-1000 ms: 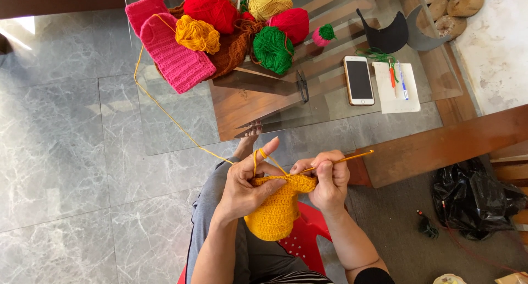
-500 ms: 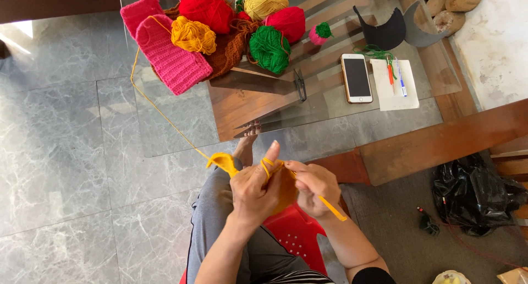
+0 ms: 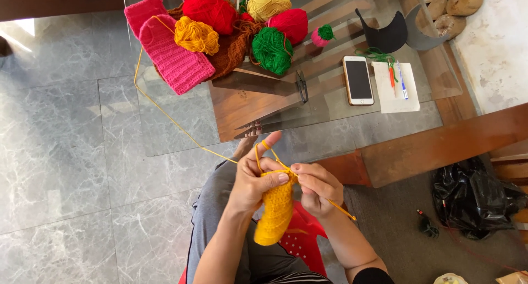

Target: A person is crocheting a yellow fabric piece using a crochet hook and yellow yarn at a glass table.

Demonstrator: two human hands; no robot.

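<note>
My left hand [image 3: 254,182] pinches the top of a yellow crocheted piece [image 3: 275,209] that hangs down over my lap. A yellow yarn strand [image 3: 165,114] loops over its raised index finger and runs up to a yellow yarn ball [image 3: 196,35] on the glass table. My right hand [image 3: 317,189] grips a thin yellow crochet hook [image 3: 341,208], its tip at the top edge of the piece, its handle pointing down to the right. Both hands meet at the work.
The glass table [image 3: 181,124] carries a pink knitted piece [image 3: 175,58], red, green and tan yarn balls, scissors [image 3: 302,86], a phone [image 3: 358,80], a notepad with pens [image 3: 396,86]. A black bag [image 3: 473,198] lies on the floor at right. I sit on a red stool [image 3: 302,240].
The yellow piece was turned over and now hangs down from my left hand. The hook swung from pointing up-right to pointing down-right. My left index finger rose with the yarn looped on it.
</note>
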